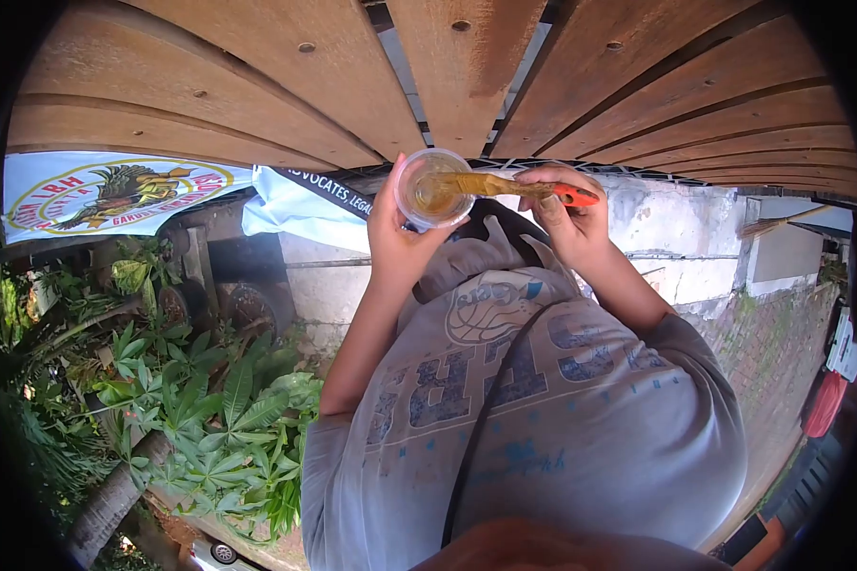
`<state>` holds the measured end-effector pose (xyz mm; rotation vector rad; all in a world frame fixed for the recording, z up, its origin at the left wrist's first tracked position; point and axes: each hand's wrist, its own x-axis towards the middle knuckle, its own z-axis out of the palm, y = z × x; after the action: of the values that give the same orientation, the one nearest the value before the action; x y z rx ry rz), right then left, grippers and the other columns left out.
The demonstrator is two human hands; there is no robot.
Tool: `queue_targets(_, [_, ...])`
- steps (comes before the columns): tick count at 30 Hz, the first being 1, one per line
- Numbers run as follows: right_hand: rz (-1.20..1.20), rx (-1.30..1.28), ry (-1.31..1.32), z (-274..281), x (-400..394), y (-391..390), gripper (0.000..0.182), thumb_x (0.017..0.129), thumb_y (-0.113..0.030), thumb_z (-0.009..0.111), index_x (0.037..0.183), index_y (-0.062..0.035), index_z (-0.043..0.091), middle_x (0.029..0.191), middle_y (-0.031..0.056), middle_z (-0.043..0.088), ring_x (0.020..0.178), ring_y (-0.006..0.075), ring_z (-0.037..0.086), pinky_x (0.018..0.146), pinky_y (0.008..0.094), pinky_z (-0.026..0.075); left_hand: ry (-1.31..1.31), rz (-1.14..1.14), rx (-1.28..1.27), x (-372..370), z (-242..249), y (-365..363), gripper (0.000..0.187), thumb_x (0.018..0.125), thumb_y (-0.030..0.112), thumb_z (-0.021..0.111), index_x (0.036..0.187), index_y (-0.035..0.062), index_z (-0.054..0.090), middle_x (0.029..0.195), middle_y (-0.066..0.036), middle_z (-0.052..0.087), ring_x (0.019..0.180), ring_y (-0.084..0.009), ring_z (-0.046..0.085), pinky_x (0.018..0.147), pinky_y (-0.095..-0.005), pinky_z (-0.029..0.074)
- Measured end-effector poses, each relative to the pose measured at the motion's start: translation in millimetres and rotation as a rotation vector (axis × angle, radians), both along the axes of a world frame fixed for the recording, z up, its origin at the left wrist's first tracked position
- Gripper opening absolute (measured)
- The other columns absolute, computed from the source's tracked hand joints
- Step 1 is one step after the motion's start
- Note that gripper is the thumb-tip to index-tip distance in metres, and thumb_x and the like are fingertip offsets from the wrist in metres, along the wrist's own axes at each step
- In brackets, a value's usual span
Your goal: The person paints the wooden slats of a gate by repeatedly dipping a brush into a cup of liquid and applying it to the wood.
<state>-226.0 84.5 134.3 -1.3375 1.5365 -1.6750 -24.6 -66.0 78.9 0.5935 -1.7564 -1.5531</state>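
My left hand (401, 224) is wrapped around a clear plastic cup (405, 202) with an amber-brown liquid (434, 198) in the bottom. A paintbrush (576, 195) with an orange handle is gripped in my right hand (567, 219), the fingers closed near where handle and bristles meet. Its brown, wet-looking bristles (476, 183) point left, their tip over the mouth of the cup. Both hands are in front of my chest, just below the edge of the brown wooden slats (371, 76).
The slats have gaps and screw heads; a darker patch (495, 38) marks one. A printed banner (124, 195) hangs at the left, above leafy plants (229, 409). A black cord (490, 400) runs down my grey shirt. Behind stands a pale wall (676, 224) beside paving (762, 333).
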Motion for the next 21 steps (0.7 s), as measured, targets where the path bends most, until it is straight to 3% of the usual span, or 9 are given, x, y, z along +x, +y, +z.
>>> queue_targets(4, [-0.125,-0.024,0.033,-18,-5,3,0.021,0.102,-0.011,0.068,0.119,0.0029,0.071,0.102,0.0135,0.076,0.084,0.0196,0.073,0.076,0.0309,0.057,0.086,-0.067,0.191,-26,-26,-9,0.102,0.077,-0.015,0.084,0.162,-0.0023,0.029,0.156,-0.022,0.050,0.142,-0.0285,0.053,0.115,-0.0414,0.050])
queue_targets(9, [-0.138,0.009,0.482,-27,-23,-5,0.025,0.093,-0.002,0.073,0.117,0.0003,0.071,0.102,0.0179,0.073,0.083,0.0317,0.072,0.074,0.0367,0.056,0.101,-0.111,0.128,-63,-68,-20,0.099,0.078,-0.014,0.084,0.161,-0.0035,0.030,0.156,-0.021,0.049,0.143,-0.0282,0.051,0.118,-0.0419,0.047])
queue_targets(14, [-0.196,0.093,0.502,-74,-36,-27,0.024,0.094,-0.004,0.074,0.118,-0.0010,0.071,0.101,0.0179,0.073,0.083,0.0311,0.072,0.073,0.0359,0.056,0.079,-0.097,0.177,-85,-127,-28,0.099,0.077,-0.008,0.089,0.159,-0.0038,0.033,0.154,-0.020,0.052,0.141,-0.0274,0.054,0.117,-0.0415,0.048])
queue_targets(16, [-0.292,0.178,0.296,-87,-35,-34,0.017,0.100,-0.004,0.070,0.115,0.0033,0.072,0.098,0.0134,0.074,0.085,0.0230,0.072,0.079,0.0327,0.057,0.082,-0.071,0.211,-87,-150,-29,0.101,0.076,-0.003,0.092,0.158,-0.0036,0.035,0.152,-0.020,0.054,0.139,-0.0265,0.056,0.116,-0.0410,0.049])
queue_targets(17, [-0.316,0.185,0.196,-103,-38,-37,0.020,0.106,-0.013,0.067,0.117,0.0029,0.070,0.096,0.0108,0.073,0.083,0.0166,0.070,0.071,0.0312,0.056,0.080,-0.070,0.208,-87,-160,-29,0.100,0.076,-0.004,0.092,0.158,-0.0037,0.035,0.152,-0.020,0.053,0.139,-0.0263,0.056,0.116,-0.0411,0.049])
queue_targets(18, [-0.317,0.189,0.196,-110,-39,-38,0.020,0.106,-0.013,0.067,0.117,0.0029,0.070,0.096,0.0108,0.073,0.083,0.0166,0.070,0.071,0.0312,0.056,0.077,-0.070,0.206,-86,-167,-29,0.100,0.076,-0.004,0.092,0.158,-0.0037,0.035,0.152,-0.020,0.053,0.140,-0.0262,0.055,0.116,-0.0412,0.049])
queue_targets(21, [-0.404,0.361,-0.399,-114,-46,-35,0.029,0.110,-0.026,0.061,0.117,0.0009,0.069,0.094,0.0108,0.073,0.079,0.0139,0.070,0.055,0.0278,0.053,0.075,-0.039,0.237,-77,-185,-26,0.097,0.080,-0.011,0.085,0.160,-0.0021,0.032,0.157,-0.023,0.049,0.141,-0.0284,0.053,0.116,-0.0411,0.048])
